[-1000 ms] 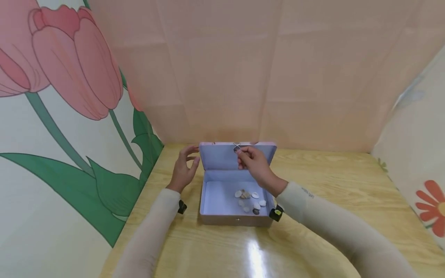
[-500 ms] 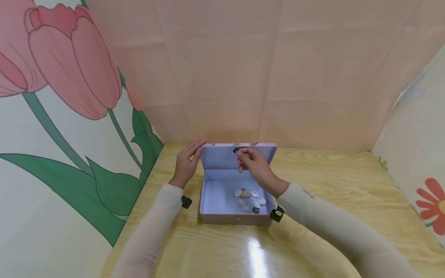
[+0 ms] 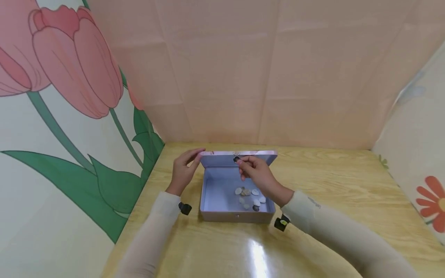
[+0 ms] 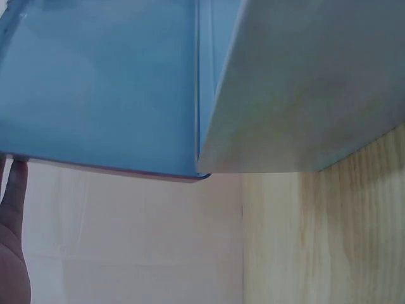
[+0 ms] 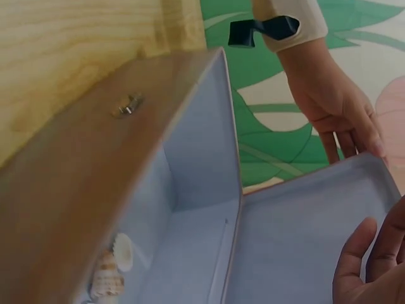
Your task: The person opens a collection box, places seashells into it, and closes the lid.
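Observation:
A hinged box (image 3: 237, 217) with a pale blue inside stands on the table, its lid (image 3: 222, 161) raised and tilted forward. My left hand (image 3: 182, 172) grips the lid's left corner, thumb on the near side; the right wrist view shows this left hand (image 5: 338, 101) too. With thumb and index finger, my right hand (image 3: 259, 172) pinches a small dark piece (image 3: 236, 159) right at the lid's metal clasp (image 3: 236, 153). I cannot tell what the dark piece is. Inside the box lie several shells, among them a striped spiral shell (image 5: 107, 277) and a white ribbed shell (image 5: 123, 252).
A catch (image 5: 128, 104) sits on the box's front wall. Under the box is a wood-grain table (image 3: 330, 185). A peach cloth backdrop (image 3: 222, 73) hangs behind, and a tulip-printed panel (image 3: 69, 127) rises at the left.
My left hand has moved from beside the lid onto its corner. The lid has tipped forward and down, and my right hand has come down with it, still pinching the dark piece.

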`<action>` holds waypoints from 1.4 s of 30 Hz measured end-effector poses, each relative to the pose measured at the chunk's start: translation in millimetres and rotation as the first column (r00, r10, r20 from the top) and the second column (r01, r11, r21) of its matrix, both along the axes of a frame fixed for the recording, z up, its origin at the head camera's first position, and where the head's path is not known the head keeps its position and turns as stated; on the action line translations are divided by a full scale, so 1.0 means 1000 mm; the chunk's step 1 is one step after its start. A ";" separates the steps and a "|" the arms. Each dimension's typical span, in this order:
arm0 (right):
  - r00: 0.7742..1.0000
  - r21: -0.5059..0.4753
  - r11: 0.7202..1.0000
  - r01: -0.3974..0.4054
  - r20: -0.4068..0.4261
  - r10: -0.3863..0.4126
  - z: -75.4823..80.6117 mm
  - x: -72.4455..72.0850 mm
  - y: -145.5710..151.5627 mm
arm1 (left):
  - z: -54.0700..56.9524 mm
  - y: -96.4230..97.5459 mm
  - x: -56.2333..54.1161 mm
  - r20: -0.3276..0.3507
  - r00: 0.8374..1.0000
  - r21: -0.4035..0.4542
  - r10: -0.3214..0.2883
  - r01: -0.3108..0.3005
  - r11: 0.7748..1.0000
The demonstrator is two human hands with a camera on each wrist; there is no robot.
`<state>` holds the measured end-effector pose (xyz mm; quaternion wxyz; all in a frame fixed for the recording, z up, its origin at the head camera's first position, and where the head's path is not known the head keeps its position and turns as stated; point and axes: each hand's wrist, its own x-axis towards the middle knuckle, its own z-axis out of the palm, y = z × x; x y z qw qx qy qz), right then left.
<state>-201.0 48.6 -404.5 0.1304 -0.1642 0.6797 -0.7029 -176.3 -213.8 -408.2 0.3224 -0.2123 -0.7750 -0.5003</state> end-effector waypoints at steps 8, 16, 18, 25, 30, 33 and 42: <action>0.997 0.005 0.997 -0.071 -0.014 0.071 -0.011 0.022 0.009 | -0.007 -0.006 0.022 0.086 0.994 0.004 -0.064 0.064 0.998; 0.994 -0.017 0.994 -0.105 0.028 0.106 -0.027 0.048 0.016 | -0.020 -0.002 0.047 0.053 0.998 -0.045 -0.035 0.038 0.998; 0.994 -0.005 0.995 -0.103 0.031 0.103 -0.030 0.052 0.017 | -0.027 -0.001 0.050 0.019 1.000 -0.061 -0.020 0.021 0.998; 0.992 0.001 0.993 -0.122 0.045 0.121 -0.035 0.063 0.019 | -0.057 -0.006 0.049 -0.065 0.997 -0.108 0.037 -0.044 0.993; 0.989 0.027 0.992 -0.123 0.080 0.120 -0.038 0.070 0.020 | -0.064 -0.009 0.056 -0.060 0.998 -0.114 0.031 -0.037 0.993; 0.989 0.042 0.992 -0.120 0.092 0.116 -0.042 0.072 0.021 | -0.056 -0.004 0.066 -0.067 0.998 -0.106 0.011 -0.018 0.994; 0.979 0.065 0.984 -0.163 0.135 0.153 -0.055 0.077 0.025 | -0.077 -0.009 0.070 -0.044 0.999 -0.109 0.004 -0.008 0.994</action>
